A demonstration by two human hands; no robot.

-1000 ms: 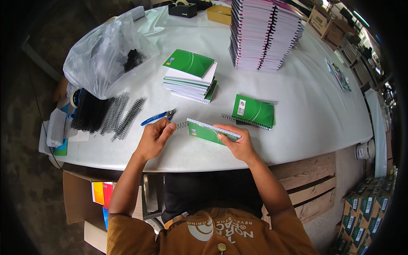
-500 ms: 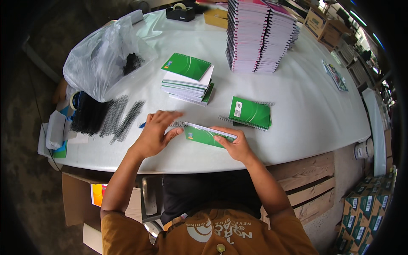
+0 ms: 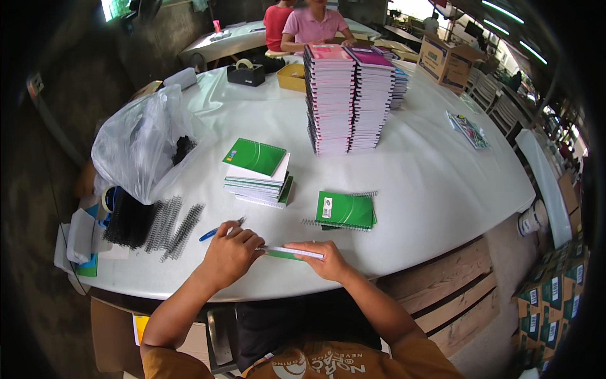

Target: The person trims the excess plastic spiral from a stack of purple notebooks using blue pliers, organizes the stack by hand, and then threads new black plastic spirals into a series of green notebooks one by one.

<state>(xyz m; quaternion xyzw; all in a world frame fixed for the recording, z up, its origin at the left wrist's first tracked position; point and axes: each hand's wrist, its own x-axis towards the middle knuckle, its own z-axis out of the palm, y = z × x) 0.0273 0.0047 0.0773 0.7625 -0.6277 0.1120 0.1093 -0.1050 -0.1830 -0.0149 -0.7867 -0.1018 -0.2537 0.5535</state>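
A thin green-covered notebook [image 3: 287, 252] is held just above the table's near edge, its white page edge tilted up. My right hand [image 3: 323, 262] grips its right end, thumb and fingers on either side. At the other end, my left hand [image 3: 230, 256] is closed, fingers curled over the spiral binding coil, which they hide. Beyond that hand lies a blue-handled tool [image 3: 208, 235] with a dark tip, partly covered. Farther off are a stack of green notebooks [image 3: 255, 158] and a smaller green pile [image 3: 345, 210] with loose coils sticking out.
Black and grey coils [image 3: 142, 222] lie at left by a clear plastic bag [image 3: 136, 139]. Tall stacks of spiral notebooks [image 3: 331, 101] stand at the back, near a tape dispenser [image 3: 246, 72] and yellow tray [image 3: 291, 77]. Another person [image 3: 317, 24] is across the table.
My view has tilted up, bringing the far side and other people into sight. My left hand, spread before, has closed at the notebook's left end. The notebook is turned more edge-up.
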